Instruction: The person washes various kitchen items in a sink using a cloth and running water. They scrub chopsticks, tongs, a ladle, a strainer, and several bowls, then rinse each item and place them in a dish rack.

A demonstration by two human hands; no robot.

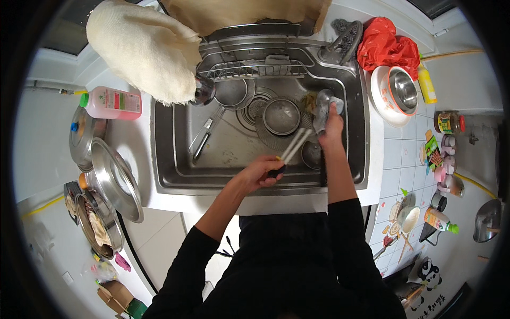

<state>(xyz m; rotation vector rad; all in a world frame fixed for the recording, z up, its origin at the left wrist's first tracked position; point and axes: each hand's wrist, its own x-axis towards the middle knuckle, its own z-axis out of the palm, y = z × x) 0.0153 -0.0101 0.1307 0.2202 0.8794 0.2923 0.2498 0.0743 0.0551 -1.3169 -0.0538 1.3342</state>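
My left hand grips the dark handle of a utensil with two pale, blurred prongs or sticks, over the front of the steel sink. My right hand is closed on a grey-white cloth at the sink's right side. A round metal bowl sits on a ribbed, see-through dish near the drain. Beside my right wrist, a small round pan lies partly hidden. Strainers and long-handled utensils lie at the left of the basin.
A wire rack spans the sink's back, beside the faucet. Bowls and a red plastic bag stand at right. Left are a pink liquid bottle, a metal lid and a draped cream cloth.
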